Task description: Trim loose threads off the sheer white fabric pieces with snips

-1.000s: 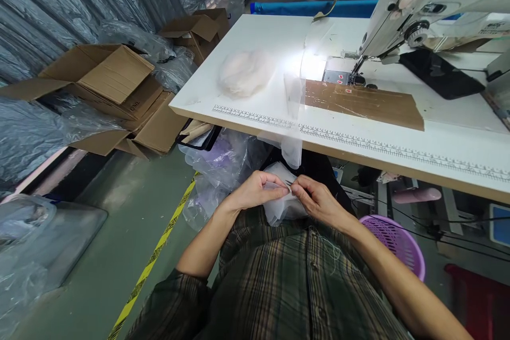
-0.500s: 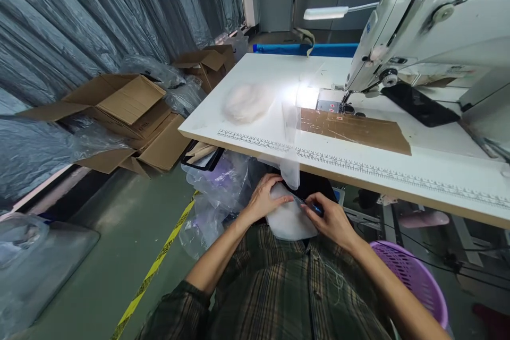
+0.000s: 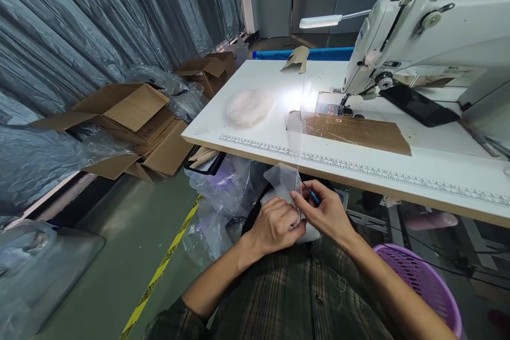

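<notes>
My left hand (image 3: 277, 223) is closed on a piece of sheer white fabric (image 3: 282, 179) in my lap, below the table edge. Opposite it, my right hand (image 3: 324, 210) has its thumb against the fabric's edge. A small blue-handled tool (image 3: 314, 198) with a thin dark tip sits in the right fingers; its exact kind is hard to make out. Another strip of sheer material (image 3: 295, 135) lies over the table's front edge, just above my hands. The lower part of the fabric is partly covered by my left hand.
On the white table (image 3: 215, 114) lie a pale round bundle (image 3: 250, 108), a brown cardboard strip (image 3: 354, 133), a black phone-like slab (image 3: 418, 105) and a beige scrap (image 3: 297, 58). The sewing machine (image 3: 382, 37) stands right. A purple basket (image 3: 422, 276) and cardboard boxes (image 3: 131, 111) flank me.
My left hand has moved down and right, closing over the fabric, whose upper part now stands up. My right hand stays near. The beige scrap at the table's back has shifted and flattened out.
</notes>
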Available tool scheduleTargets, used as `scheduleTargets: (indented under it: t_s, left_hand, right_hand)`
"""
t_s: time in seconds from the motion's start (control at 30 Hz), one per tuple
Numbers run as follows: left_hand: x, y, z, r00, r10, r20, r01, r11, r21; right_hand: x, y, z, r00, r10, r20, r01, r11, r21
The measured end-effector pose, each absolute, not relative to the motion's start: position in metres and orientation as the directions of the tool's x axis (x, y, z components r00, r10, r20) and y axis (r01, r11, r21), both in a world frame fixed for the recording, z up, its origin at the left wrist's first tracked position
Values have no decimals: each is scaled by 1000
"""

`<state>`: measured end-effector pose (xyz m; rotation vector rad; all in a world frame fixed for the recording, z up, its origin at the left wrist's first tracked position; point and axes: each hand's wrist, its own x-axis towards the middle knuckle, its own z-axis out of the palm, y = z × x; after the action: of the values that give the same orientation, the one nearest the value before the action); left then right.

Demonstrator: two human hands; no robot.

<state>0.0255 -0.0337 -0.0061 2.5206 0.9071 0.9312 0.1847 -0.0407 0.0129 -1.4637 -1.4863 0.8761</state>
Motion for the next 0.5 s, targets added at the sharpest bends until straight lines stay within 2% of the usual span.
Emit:
scheduleTargets:
  t_s: [0.03, 0.1, 0.17, 0.23, 0.3, 0.37, 0.43, 0.5]
  left_hand:
    - [24, -35, -4, 619, 612, 493, 420, -788, 450]
    - [19, -30, 1, 583, 625, 519, 384, -775, 502]
    - [14, -20, 6, 459, 733, 502, 372, -672, 640]
    - [9, -6, 8, 378, 825, 419, 294, -537, 791]
    - [9, 6, 7, 440, 842, 313, 123, -401, 908]
    - [12, 12, 3, 565, 791, 233, -68, -237, 969]
    - [16, 11, 0, 655, 734, 182, -204, -60, 977]
    - [17, 7, -2, 680, 724, 112, -256, 92, 962]
  right_hand:
    - [184, -41, 13, 60, 994, 94, 398, 63, -915]
    - [185, -43, 14, 32, 994, 109, 388, 88, -917]
    - [187, -48, 17, -42, 991, 126, 359, 133, -924]
    - [188, -55, 20, -111, 984, 139, 327, 168, -930]
    - [187, -64, 22, -162, 975, 149, 297, 192, -935]
    - [186, -71, 22, -214, 963, 161, 266, 216, -939]
    - [187, -76, 18, -269, 947, 175, 250, 244, -937]
    - [191, -77, 13, -310, 935, 174, 268, 261, -927]
